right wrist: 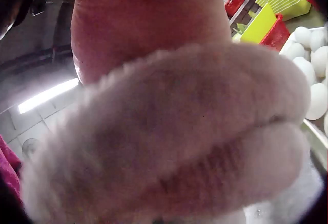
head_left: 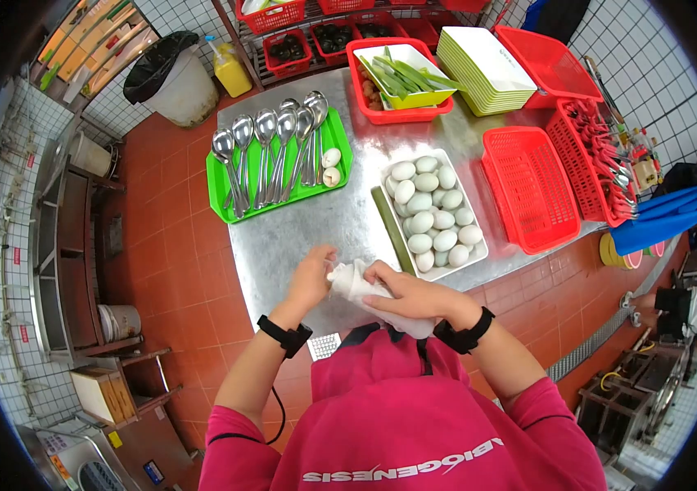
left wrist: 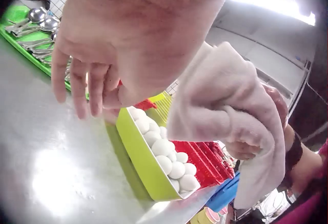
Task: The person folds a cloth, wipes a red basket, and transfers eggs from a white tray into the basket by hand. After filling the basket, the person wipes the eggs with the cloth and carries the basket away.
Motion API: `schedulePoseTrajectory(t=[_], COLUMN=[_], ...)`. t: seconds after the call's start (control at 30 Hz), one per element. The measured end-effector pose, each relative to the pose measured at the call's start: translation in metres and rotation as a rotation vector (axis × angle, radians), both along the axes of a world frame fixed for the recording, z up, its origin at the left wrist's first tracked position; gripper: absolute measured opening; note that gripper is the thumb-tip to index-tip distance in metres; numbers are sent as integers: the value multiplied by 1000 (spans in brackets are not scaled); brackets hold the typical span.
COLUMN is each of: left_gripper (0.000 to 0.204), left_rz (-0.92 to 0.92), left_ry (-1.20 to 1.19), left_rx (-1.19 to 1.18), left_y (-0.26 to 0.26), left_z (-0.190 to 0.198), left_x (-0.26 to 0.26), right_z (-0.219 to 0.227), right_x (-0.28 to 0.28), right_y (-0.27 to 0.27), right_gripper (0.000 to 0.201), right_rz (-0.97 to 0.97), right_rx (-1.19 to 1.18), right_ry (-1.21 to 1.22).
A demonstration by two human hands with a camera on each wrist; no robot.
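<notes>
A crumpled white cloth [head_left: 354, 283] is gripped in my right hand [head_left: 414, 296], its lower end hanging toward the table's near edge. In the left wrist view the cloth [left wrist: 218, 98] drapes over the fingers of that hand. My left hand [head_left: 311, 278] is just left of the cloth, its fingers [left wrist: 79, 88] loose and pointing down over the steel table [left wrist: 56, 152] with nothing in them. Beyond the hands stands a tray [head_left: 486, 255], white inside and lime green outside, piled with pale eggs [head_left: 422, 221]. Fingers fill most of the right wrist view.
At the far left of the table, a green tray [head_left: 225, 200] bears several steel ladles [head_left: 265, 131] and two small pale round things [head_left: 331, 167]. Red baskets [head_left: 528, 188] stand to the right. Stacked lime trays [head_left: 483, 69] and a leafy-green-filled container [head_left: 406, 98] are at the back.
</notes>
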State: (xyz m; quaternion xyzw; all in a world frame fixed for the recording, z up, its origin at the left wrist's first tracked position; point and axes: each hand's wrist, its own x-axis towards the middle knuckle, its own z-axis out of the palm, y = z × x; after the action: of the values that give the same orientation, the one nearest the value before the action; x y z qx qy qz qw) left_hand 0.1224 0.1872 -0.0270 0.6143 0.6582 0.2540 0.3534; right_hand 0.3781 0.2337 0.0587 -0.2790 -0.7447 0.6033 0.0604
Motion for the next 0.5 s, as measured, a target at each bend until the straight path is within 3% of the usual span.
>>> schedulePoseTrajectory(t=[0.17,0.23,0.33,0.5], left_gripper=[32,26,28,32], left_rz=[-40,-46,-83,0], left_ry=[-101,-248,-72,-99], left_rx=[-36,-135,-344,-340], left_y=[-7,-13,-12,-22], left_z=[-13,-7,26,0], left_x=[-5,-4,1,-5], right_z=[0,-1,-4,-7], right_x=[13,15,18,19], right_y=[-1,-1,-2,-5], right_gripper=[45,44,45,45], right_rz=[-136,-171,-172,-166], right_rx=[26,27,48,-11], right_ry=[-43,-40,-52,-91])
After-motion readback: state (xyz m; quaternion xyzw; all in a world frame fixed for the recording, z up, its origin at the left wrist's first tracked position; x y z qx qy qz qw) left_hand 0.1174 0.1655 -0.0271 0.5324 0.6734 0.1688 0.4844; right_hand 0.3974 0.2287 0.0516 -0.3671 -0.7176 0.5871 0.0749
